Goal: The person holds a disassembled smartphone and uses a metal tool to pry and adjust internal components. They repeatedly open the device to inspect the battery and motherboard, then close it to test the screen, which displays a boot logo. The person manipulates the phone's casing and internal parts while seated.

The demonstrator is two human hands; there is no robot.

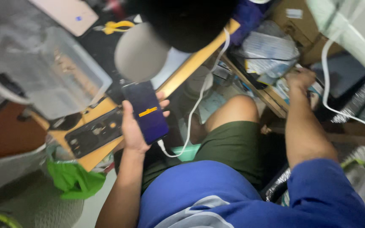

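My left hand (135, 128) grips a dark smartphone (145, 110) whose screen shows a small yellow mark. A white cable (195, 105) is plugged into the phone's lower end and runs up past the table edge. My right hand (301, 80) reaches out to the right into a cluttered wooden shelf (263, 93), resting among plastic-wrapped packets (267, 52); whether its fingers hold anything is hidden. I sit with my knee (237, 107) bare, in green shorts and a blue shirt.
An opened phone back housing (94, 133) lies on the wooden tabletop (91, 158) beside my left hand. A clear plastic box (60, 76), a round grey object (140, 52), a green bag (74, 179) and a cardboard box (300, 25) surround me.
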